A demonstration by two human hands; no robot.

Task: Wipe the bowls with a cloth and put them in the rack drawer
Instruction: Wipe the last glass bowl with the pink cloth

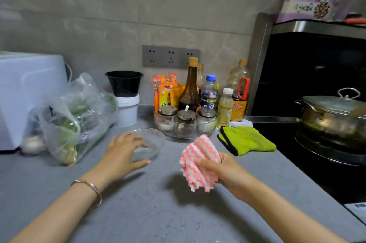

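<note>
Spanning the whole foreground, a grey countertop (158, 213) carries everything else. A white appliance (29, 94) stands at its left end and a lidded steel pot (332, 120) sits on the dark stove at the right. A clear plastic bag (75, 120) of greens slumps beside the appliance. Near the wall, a large glass bowl (186, 132) holds three lidded spice jars, with a green cloth (247, 140) lying just to its right. In front of it a small glass bowl (156, 141) stands upright on the counter. The right hand (227, 171) grips a bunched pink-and-white striped cloth (198, 161), held above the counter, apart from the small bowl. The left hand (122, 153) is spread, fingers loosely curved at the small bowl's near-left side; whether it touches the glass cannot be told. A thin bracelet (95, 189) circles that wrist.
</note>
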